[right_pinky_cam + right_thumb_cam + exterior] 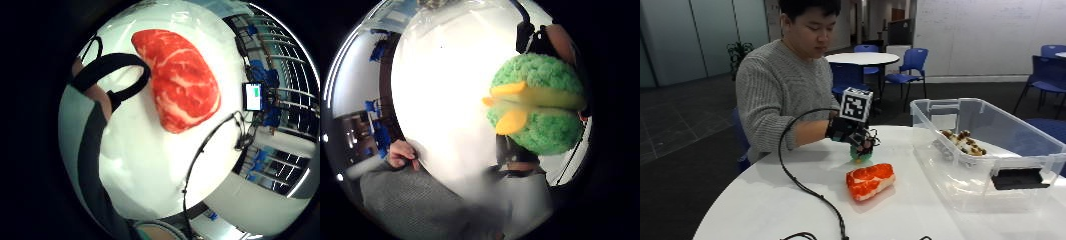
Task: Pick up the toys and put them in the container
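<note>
Two toys sit outside the bin from where I'm watching. Going left to right: my black-gloved right hand (854, 134) hovers over the round white surface (760, 205), fingers curled around a fuzzy green plush toy with yellow flaps (537, 102), of which only a green sliver shows below the palm in the outside view. I judge it's lifted clear so it can travel across to the bin. Next, just beside and below the hand, a soft red-and-white marbled plush steak (870, 181) lies flat on the surface, untouched; it looks like the next pick. Furthest right stands the clear plastic rectangular container (1013, 150), open-topped, with some small brown-and-white toys (962, 141) already resting on its floor. Its open top means I can simply carry the green one over the near wall and let go
</note>
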The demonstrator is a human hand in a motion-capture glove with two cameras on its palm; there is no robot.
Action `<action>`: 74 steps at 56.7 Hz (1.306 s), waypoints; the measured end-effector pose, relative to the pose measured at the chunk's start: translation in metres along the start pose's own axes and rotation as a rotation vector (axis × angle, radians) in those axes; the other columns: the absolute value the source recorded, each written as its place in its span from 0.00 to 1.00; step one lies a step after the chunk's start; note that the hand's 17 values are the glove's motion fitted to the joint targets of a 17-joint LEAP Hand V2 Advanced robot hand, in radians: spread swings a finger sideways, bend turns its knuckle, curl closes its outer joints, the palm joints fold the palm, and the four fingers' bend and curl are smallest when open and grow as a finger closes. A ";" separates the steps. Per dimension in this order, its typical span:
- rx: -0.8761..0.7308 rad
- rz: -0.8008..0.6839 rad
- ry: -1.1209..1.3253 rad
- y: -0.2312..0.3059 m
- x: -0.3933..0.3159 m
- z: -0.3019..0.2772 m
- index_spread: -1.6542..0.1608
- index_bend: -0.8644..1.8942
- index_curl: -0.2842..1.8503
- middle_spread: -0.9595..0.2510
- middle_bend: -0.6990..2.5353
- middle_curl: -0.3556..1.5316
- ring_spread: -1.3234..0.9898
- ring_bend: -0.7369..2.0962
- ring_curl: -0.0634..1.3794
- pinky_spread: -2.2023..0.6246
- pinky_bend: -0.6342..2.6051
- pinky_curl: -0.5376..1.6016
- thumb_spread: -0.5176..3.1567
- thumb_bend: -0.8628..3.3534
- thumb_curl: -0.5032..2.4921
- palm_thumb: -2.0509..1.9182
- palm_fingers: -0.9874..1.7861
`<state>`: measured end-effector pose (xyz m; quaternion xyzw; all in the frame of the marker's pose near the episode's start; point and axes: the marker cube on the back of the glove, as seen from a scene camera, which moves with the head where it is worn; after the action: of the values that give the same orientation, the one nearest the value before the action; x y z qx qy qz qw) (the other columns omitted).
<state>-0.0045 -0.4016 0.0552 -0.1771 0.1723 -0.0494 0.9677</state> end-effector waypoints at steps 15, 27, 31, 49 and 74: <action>0.236 0.031 -0.002 -0.019 0.037 -0.161 0.70 0.37 0.22 0.54 0.38 0.45 0.37 0.62 0.39 0.63 0.52 0.41 0.49 0.21 0.31 0.63 0.64; 0.335 -0.096 -0.005 -0.044 0.019 -0.252 0.70 0.37 0.22 0.54 0.38 0.45 0.37 0.61 0.39 0.63 0.51 0.42 0.49 0.21 0.32 0.63 0.65; 0.325 -0.106 0.066 -0.062 0.018 -0.250 0.70 0.37 0.22 0.54 0.38 0.45 0.37 0.61 0.39 0.63 0.51 0.42 0.49 0.20 0.32 0.63 0.65; 0.123 0.025 0.190 -0.222 0.005 -0.210 0.70 0.36 0.21 0.54 0.37 0.46 0.36 0.60 0.39 0.63 0.50 0.42 0.49 0.20 0.32 0.63 0.64; -0.066 0.102 0.048 -0.271 -0.014 -0.176 0.70 0.32 0.18 0.53 0.30 0.44 0.37 0.61 0.41 0.64 0.56 0.45 0.50 0.20 0.31 0.62 0.50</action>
<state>-0.0884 -0.7095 0.0025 -0.1985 0.2056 0.0013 0.9583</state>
